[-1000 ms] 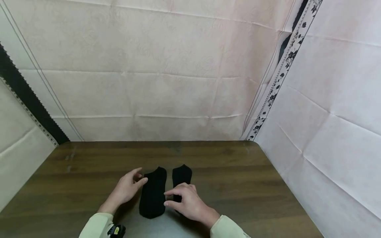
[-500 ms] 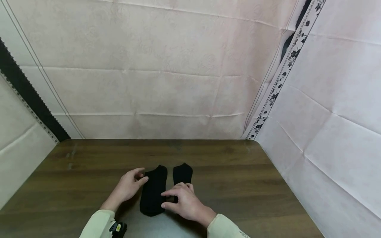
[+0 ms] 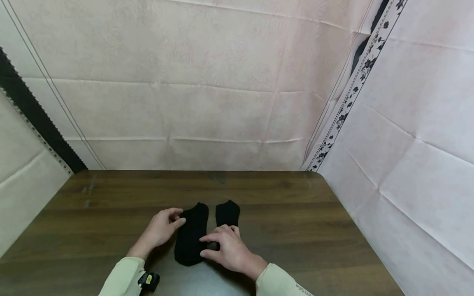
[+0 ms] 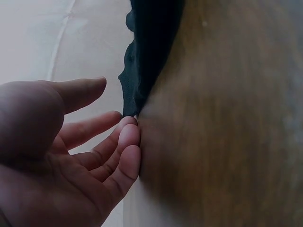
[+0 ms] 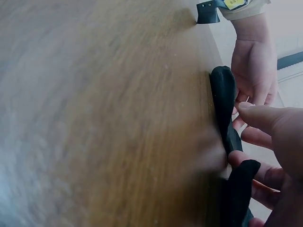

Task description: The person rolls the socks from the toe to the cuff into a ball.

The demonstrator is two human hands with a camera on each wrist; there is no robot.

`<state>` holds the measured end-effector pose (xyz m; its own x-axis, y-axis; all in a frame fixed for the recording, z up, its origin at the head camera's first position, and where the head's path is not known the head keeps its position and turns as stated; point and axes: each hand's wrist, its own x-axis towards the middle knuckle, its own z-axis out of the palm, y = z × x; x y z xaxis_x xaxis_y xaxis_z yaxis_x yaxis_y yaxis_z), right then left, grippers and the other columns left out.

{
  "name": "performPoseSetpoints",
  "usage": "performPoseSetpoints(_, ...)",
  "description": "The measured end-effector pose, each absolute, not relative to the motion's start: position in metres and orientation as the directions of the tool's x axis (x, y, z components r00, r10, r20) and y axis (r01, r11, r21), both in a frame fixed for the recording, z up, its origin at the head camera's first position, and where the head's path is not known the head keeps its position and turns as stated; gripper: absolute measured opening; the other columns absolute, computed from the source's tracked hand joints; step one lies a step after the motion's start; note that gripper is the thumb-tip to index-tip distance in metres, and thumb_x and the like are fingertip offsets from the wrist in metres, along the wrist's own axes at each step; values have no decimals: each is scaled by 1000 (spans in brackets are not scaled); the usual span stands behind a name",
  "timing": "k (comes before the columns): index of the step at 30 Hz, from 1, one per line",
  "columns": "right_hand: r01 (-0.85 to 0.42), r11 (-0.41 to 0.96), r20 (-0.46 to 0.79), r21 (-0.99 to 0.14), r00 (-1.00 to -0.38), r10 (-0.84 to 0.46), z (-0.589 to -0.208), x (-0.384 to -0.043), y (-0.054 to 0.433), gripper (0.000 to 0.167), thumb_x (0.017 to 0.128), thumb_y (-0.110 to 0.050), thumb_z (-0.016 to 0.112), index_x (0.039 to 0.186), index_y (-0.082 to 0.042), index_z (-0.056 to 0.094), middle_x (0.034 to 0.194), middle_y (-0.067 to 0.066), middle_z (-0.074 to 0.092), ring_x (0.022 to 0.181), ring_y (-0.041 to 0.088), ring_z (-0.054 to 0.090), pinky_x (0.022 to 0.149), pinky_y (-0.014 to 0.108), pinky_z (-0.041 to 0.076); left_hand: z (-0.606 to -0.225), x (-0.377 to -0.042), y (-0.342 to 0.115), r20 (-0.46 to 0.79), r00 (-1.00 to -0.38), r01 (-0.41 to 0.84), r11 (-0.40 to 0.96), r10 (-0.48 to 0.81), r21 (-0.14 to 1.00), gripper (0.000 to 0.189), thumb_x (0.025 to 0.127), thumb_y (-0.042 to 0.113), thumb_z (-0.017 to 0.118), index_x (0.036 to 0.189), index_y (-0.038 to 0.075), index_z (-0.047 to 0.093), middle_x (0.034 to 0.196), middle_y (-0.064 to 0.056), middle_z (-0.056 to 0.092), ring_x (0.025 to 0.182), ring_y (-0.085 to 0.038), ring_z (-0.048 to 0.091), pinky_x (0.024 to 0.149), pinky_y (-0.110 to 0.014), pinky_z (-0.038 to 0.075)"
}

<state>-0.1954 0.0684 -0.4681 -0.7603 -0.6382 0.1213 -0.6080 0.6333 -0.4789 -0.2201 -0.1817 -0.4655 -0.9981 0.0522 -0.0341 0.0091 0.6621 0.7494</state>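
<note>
Two black ankle socks lie flat and roughly parallel on the wooden table [image 3: 289, 230]. My left hand [image 3: 159, 228] is at the upper left edge of the left sock [image 3: 190, 238]. In the left wrist view its fingertips rest on the tabletop right at the sock's edge, thumb raised apart. Over the lower part of the right sock [image 3: 227, 213] is my right hand [image 3: 231, 248], hiding much of it. Its thumb and index finger reach toward the left sock's right edge, with a gap between them. The right wrist view shows its other fingers among the socks, loosely bent.
Pale creased cloth [image 3: 222, 107] hangs behind the table's far edge, and another white sheet [image 3: 418, 164] with a floral border rises on the right. A dark strip [image 3: 40, 115] runs along the left side. A black device [image 3: 149, 280] is strapped at the left wrist.
My right hand has shifted slightly left, its thumb and index finger closer over the left sock's edge. The left hand stays beside the sock. The head view has tilted a little.
</note>
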Motion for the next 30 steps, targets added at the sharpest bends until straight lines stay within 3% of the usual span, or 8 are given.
performPoseSetpoints(16,-663,653,150,-366,-734,-662,-471,-194,64,21,92,-38,74,112,-30,78,104,-15,58,100,2,51,96,45,32,-465,-226,-180,-37,-998,12,674,58,738,45,100,18,65,138,-3,55,90,-5,57,76,-19,52,68,-36,44)
performPoseSetpoints(30,-693,653,196,-306,-717,-669,-473,-192,62,16,91,-34,76,105,-28,79,102,-15,58,98,2,52,97,43,34,-465,-232,-179,-42,-999,-12,696,26,718,29,97,13,68,122,-1,65,86,-5,57,73,-20,51,67,-37,43)
